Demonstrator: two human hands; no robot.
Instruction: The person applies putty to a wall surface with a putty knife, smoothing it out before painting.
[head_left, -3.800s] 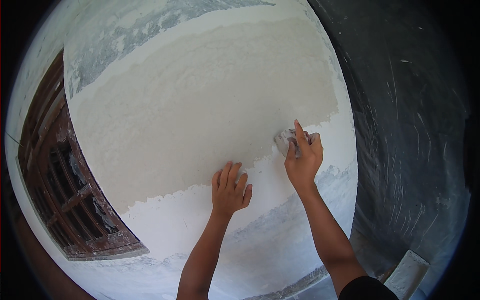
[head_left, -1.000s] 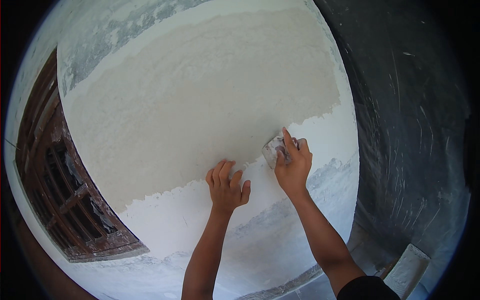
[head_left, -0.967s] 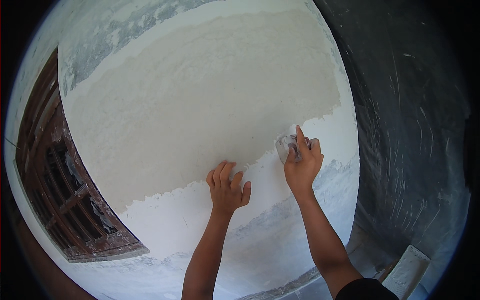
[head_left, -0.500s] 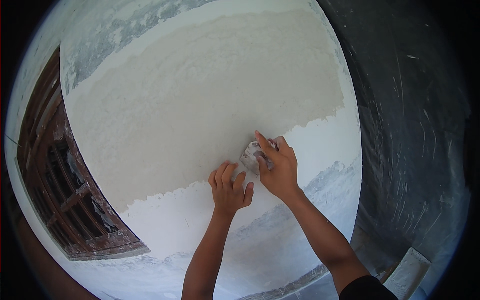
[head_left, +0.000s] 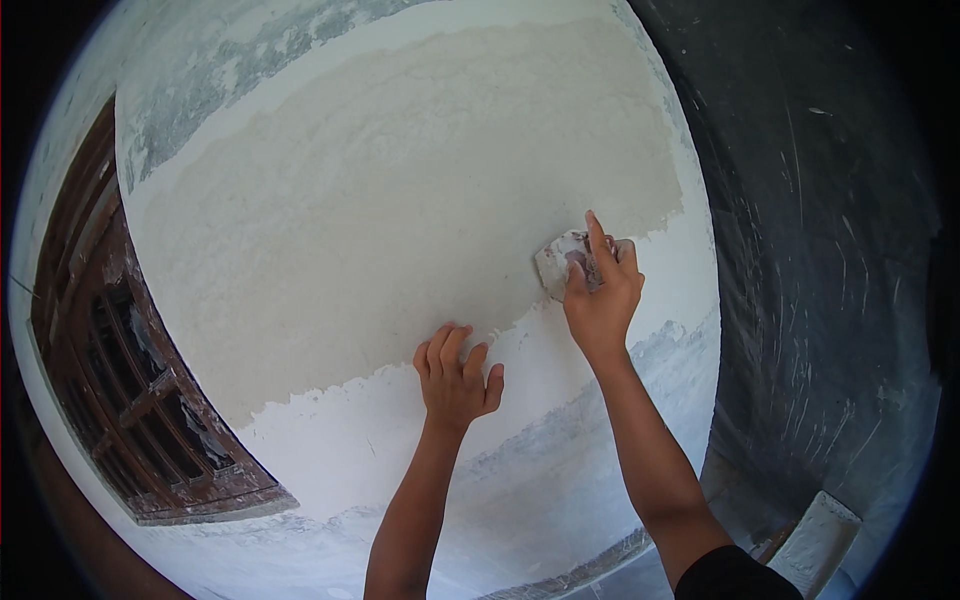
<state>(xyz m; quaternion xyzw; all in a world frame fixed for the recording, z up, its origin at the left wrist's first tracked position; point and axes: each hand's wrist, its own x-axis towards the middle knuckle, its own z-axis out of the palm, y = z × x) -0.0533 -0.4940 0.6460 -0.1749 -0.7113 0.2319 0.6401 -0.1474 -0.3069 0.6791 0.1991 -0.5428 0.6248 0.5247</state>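
Two hands working on the pale plastered wall (head_left: 400, 200): right hand (head_left: 600, 295) gripping and pressing a small grey sanding pad (head_left: 562, 262) at the darker patch's lower right edge, left hand (head_left: 455, 375) lying flat, empty, lower left.

Wall (head_left: 400, 200) fills centre of frame, flat, nothing jutting out: open sweep upward and leftward across beige patch. Left hand (head_left: 455, 375) pressed flat at lower centre, blocks path low and left of right hand (head_left: 598, 290). Wooden window frame (head_left: 120, 380) bounds far left. Dark wall (head_left: 830, 250) closes right side.
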